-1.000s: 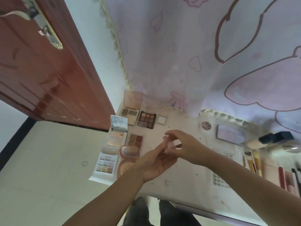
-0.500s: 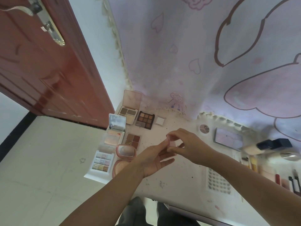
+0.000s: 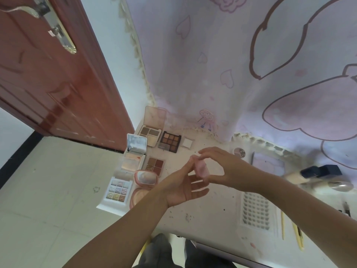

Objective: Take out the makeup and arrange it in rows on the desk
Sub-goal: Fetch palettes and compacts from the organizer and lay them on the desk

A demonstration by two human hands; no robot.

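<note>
We hold a small pink case (image 3: 201, 169) in the air above the middle of the desk (image 3: 212, 206). Our right hand (image 3: 226, 169) pinches it, with the thumb below and the fingers curved over its top. Our left hand (image 3: 181, 186) is beside it with straight fingers; its fingertips touch the left side of the case, and the palm is turned up. The case is blurred, so we cannot tell if it is shut or a little open.

In our judgement the task is already well along on the left side of the desk. There the palettes lie open in rows: a beige palette (image 3: 150, 134), a dark nine-pan palette (image 3: 170, 141) and a small white square pan (image 3: 187, 142) at the back. In front of them stand a mirrored blush compact (image 3: 135, 153) and a brown four-pan palette (image 3: 154, 165). Nearest to us are a pastel palette (image 3: 118, 191) and a round pink compact (image 3: 144, 178).

The right side looks less tidy. A small round pot (image 3: 239, 152), a flat lilac case (image 3: 268, 164), a dark-capped bottle (image 3: 313, 174) lying on its side, a tray of false nails (image 3: 256, 213) and some thin sticks (image 3: 297, 236) are spread there without a clear line. So we think the pink case must still get its place, probably next to the open palettes, and the things on the right remain to be put in order.
</note>
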